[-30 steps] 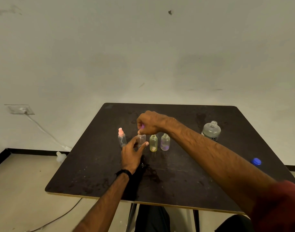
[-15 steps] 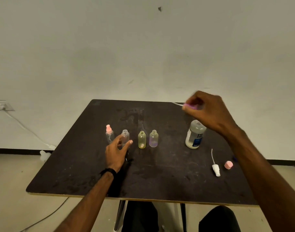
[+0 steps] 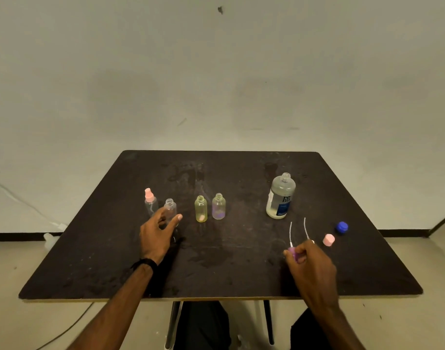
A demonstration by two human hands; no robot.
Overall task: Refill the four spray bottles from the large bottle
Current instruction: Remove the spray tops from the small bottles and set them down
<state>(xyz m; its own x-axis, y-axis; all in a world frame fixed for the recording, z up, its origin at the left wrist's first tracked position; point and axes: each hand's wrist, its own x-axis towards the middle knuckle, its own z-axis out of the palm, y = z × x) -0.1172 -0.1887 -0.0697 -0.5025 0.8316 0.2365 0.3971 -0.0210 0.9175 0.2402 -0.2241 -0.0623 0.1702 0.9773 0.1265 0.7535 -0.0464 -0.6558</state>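
Four small spray bottles stand in a row on the dark table [image 3: 216,274]: a clear one with a pink spray top [image 3: 150,202], an uncapped clear one [image 3: 170,209], a yellow one [image 3: 201,208] and a purple-tinted one [image 3: 218,206], both uncapped. The large bottle [image 3: 280,197] stands uncapped to the right. My left hand [image 3: 157,232] curls loosely around the uncapped clear bottle, thumb beside it. My right hand [image 3: 308,261] pinches a purple spray head [image 3: 294,253] low over the table, its tube pointing away. Another spray head's tube [image 3: 306,228] lies beside it.
A pink cap [image 3: 328,239] and a blue cap [image 3: 341,227] lie at the right of the table, behind my right hand. A cable runs along the floor at the left. My knees show under the table's near edge.
My right hand lifted the purple spray head out of the clear bottle, carried it right past the large bottle, and brought it down near the other spray head. My left hand stayed at the clear bottle.
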